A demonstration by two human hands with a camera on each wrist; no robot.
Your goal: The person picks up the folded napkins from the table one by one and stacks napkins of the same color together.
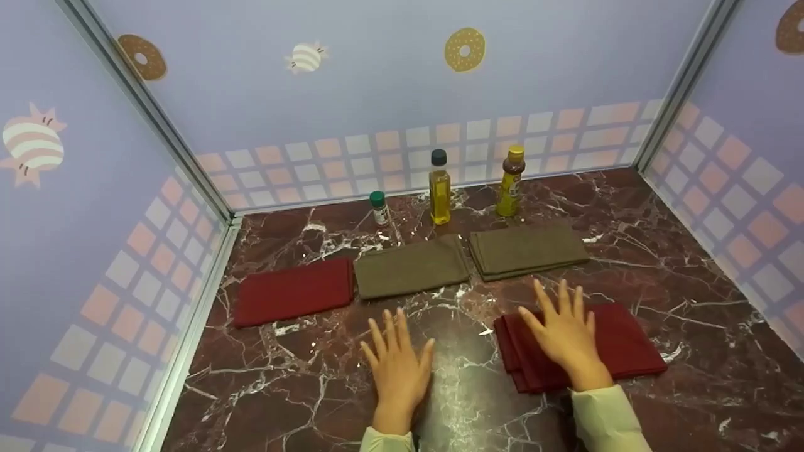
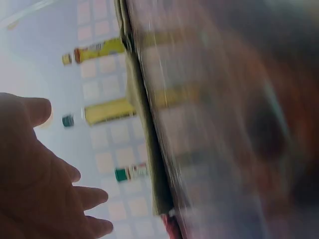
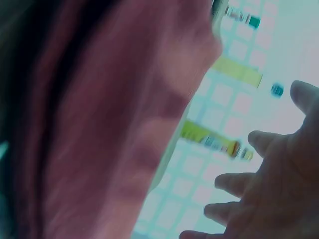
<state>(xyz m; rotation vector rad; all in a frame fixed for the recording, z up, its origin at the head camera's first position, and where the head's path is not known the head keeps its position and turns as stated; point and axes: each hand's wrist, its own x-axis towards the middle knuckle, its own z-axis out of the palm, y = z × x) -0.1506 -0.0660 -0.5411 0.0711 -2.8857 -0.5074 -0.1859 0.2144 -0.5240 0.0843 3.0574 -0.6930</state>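
Right hand (image 1: 565, 336) flat, fingers straight and spread, palm down on the near red cloth (image 1: 622, 348); no grip on it, just resting on the folded stack's left half. Left hand (image 1: 397, 364) also flat, fingers straight, on bare marble worktop (image 1: 301, 389) just left of that cloth, holding nothing. Near red cloth lies front right, folded, edges layered on its left side. Beyond the hands, a row of three more folded cloths: second red cloth (image 1: 294, 292) at left, olive cloth (image 1: 411, 270) in the middle, touching it, another olive cloth (image 1: 527, 251) at right, just beside. Behind those, by the back wall: small green-capped jar (image 1: 379, 208), oil bottle (image 1: 439, 187) with dark cap, yellow-capped bottle (image 1: 510, 182). Nothing sits between the hands and the cloth row. Wrist views are motion-blurred; they show only open fingers (image 2: 84, 196) (image 3: 234, 181), cloth edges and the bottles.
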